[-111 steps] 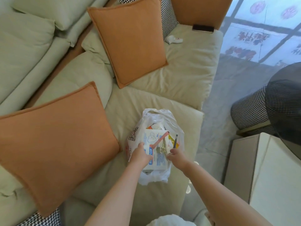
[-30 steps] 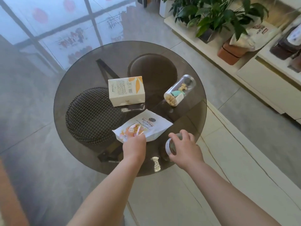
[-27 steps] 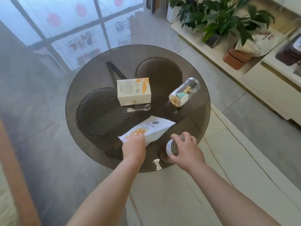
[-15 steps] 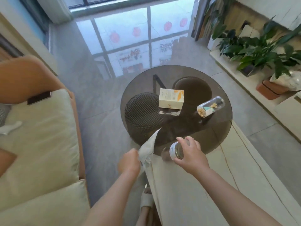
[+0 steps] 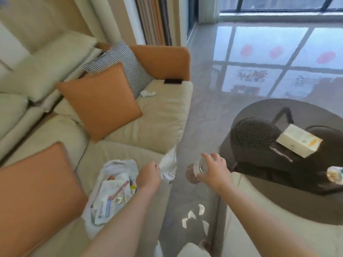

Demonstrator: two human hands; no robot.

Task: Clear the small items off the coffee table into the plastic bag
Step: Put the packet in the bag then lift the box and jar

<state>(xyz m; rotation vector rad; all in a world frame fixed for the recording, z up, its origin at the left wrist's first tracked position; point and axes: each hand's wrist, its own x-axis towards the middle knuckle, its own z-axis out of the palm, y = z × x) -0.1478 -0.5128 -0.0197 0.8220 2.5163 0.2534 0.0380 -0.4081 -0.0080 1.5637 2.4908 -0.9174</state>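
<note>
Currently my left hand point(image 5: 148, 175) pinches the limp, light snack pouch point(image 5: 168, 165) by one edge; my right hand point(image 5: 213, 170) grips the rigid, smooth small jar point(image 5: 197, 167) around its body. Both hang over the floor, beside the open plastic bag point(image 5: 115, 190) on the soft sofa point(image 5: 163, 115).

So the round smoked-glass coffee table point(image 5: 259, 206) sits at about 3 o'clock, with a cream box point(image 5: 298, 143) lying on it and a clear bottle point(image 5: 336, 176) on its side at the right edge. The beige sofa point(image 5: 163, 115) fills 9 to 11 o'clock, carrying a white plastic bag point(image 5: 115, 188) of bits, two orange cushions point(image 5: 100, 101), a checked cushion point(image 5: 124, 64) and a dark phone point(image 5: 172, 81).
</note>
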